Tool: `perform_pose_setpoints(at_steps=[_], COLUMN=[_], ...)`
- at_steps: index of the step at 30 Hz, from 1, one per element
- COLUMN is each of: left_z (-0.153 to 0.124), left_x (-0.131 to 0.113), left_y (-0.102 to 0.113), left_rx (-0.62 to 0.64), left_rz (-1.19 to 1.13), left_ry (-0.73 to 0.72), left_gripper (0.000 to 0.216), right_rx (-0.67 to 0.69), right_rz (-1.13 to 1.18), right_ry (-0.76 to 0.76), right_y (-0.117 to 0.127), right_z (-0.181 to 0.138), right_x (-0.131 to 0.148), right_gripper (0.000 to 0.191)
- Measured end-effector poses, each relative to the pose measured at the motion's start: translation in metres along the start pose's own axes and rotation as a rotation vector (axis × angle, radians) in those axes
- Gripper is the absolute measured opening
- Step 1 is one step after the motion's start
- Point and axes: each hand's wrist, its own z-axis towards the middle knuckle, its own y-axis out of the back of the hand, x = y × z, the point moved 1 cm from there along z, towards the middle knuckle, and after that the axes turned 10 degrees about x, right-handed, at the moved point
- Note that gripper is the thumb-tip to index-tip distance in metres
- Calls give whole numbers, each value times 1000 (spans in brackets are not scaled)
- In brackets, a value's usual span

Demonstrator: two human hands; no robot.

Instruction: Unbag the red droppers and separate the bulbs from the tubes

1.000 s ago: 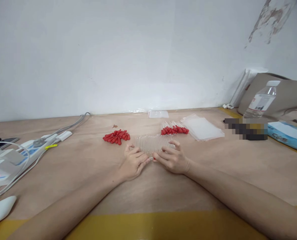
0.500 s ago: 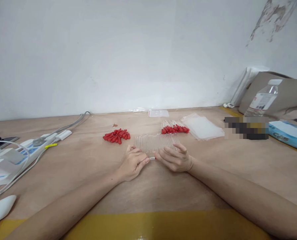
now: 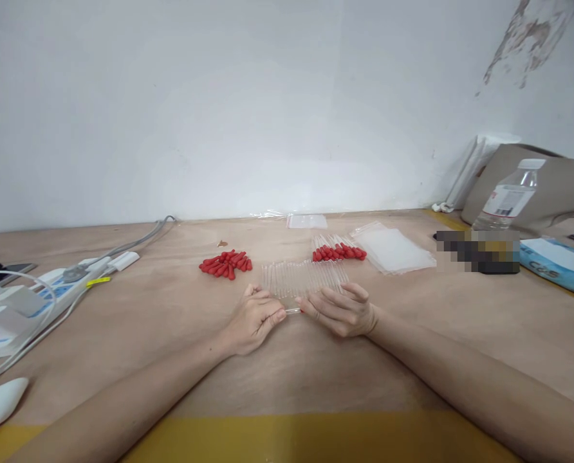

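Observation:
My left hand (image 3: 255,319) and my right hand (image 3: 341,310) rest on the wooden table (image 3: 171,334), fingertips facing each other. Between them they pinch a small clear glass tube (image 3: 293,311), each hand closed on one end. Just behind the hands lies a row of clear glass tubes (image 3: 304,278) side by side. A loose pile of red rubber bulbs (image 3: 226,264) sits behind and left. Finished droppers with red bulbs (image 3: 338,249) lie behind and right.
Clear plastic bags (image 3: 393,249) lie right of the droppers, a smaller one (image 3: 307,221) by the wall. A power strip with cables (image 3: 50,286) is at the left. A water bottle (image 3: 508,195), cardboard (image 3: 547,180) and a blue pack (image 3: 557,263) stand at the right.
Both hands have drawn slightly toward me with the single tube pinched between them, away from the row of tubes. The view has shifted a little.

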Motion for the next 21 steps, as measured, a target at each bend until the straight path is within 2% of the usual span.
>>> perform_pose_setpoints(at_steps=[4,6,8,11,15,21], left_z=[-4,-8,-12,-14,-10,-4], left_x=[5,16,33,57,70,70], left_y=[1,3,6,8,5,4], left_rx=[9,-28,-131,-273,-273,-231], left_rz=[-23,-40,-67,-96,-22,12], left_ry=[13,111,286,489,527,573], left_gripper=[32,35,38,36,25,17], right_rx=[-118,-160,-150,-87,-63,139], right_rz=[-61,-126,-162,-69,113,270], right_ry=[24,-40,-167,-361,-657,-971], right_y=[3,4,3,-6,-12,-7], right_z=[-3,-7,-11,-17,-23,-33], right_x=[-4,-13,-27,-50,-69,-81], right_gripper=[31,26,20,18,25,23])
